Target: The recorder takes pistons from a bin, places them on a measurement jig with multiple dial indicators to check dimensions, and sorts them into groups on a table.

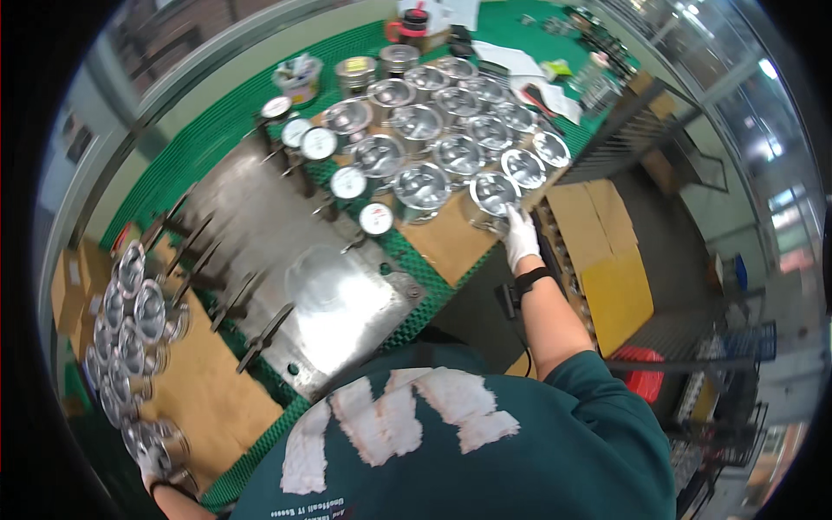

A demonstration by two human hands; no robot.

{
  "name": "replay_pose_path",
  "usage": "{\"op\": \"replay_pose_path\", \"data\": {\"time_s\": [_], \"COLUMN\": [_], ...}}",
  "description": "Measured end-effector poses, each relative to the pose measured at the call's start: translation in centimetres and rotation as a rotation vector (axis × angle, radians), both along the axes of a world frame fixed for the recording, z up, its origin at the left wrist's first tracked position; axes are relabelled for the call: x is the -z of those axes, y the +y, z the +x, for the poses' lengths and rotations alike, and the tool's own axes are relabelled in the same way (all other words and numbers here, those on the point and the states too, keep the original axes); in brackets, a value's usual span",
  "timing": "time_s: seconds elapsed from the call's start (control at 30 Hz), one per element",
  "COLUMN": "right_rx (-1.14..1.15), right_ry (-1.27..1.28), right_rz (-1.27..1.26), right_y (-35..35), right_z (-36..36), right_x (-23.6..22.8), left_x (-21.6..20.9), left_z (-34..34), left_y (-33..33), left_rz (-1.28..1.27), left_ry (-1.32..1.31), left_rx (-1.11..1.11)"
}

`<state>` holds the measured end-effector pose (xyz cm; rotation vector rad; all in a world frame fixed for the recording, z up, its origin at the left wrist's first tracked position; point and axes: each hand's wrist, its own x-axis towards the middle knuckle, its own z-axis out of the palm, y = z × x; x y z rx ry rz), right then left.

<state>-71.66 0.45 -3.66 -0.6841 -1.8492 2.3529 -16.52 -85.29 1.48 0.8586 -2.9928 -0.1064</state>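
Observation:
My right hand point(522, 238), white-gloved, has its fingers against the near side of a shiny round metal part point(492, 192) with a flared rim. That part stands at the near right corner of a group of similar metal parts point(418, 123) on brown cardboard point(451, 247). Far to the left, my left hand point(154, 462), also gloved, is at another shiny metal part point(173, 442), its fingers partly hidden behind it. This one is nearest to me in a second cluster of metal parts point(149, 310) on a cardboard sheet point(212, 390).
Between the groups lies a steel plate fixture point(312, 269) with dark clamps point(264, 338) along its edge. Round white-topped pieces point(349, 183) line its right side. A tub point(297, 80) and a red-lidded mug point(414, 26) stand behind. An open cardboard box point(594, 217) is at right.

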Motion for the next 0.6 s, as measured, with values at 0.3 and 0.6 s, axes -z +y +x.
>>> {"op": "replay_pose_path", "data": {"time_s": [0.3,0.6], "right_rx": [0.019,-0.255], "right_ry": [-0.083,-0.009], "right_rz": [-0.083,0.143], "right_y": [4.6,3.3], "right_z": [6.2,5.8], "right_x": [-1.5,-7.0], "left_x": [5.3,-0.6], "left_z": [-17.4,0.1], "left_y": [1.9,11.1], "left_rz": [0.944,1.323], "left_ry": [0.051,0.74], "left_rx": [0.079,-0.366]}}
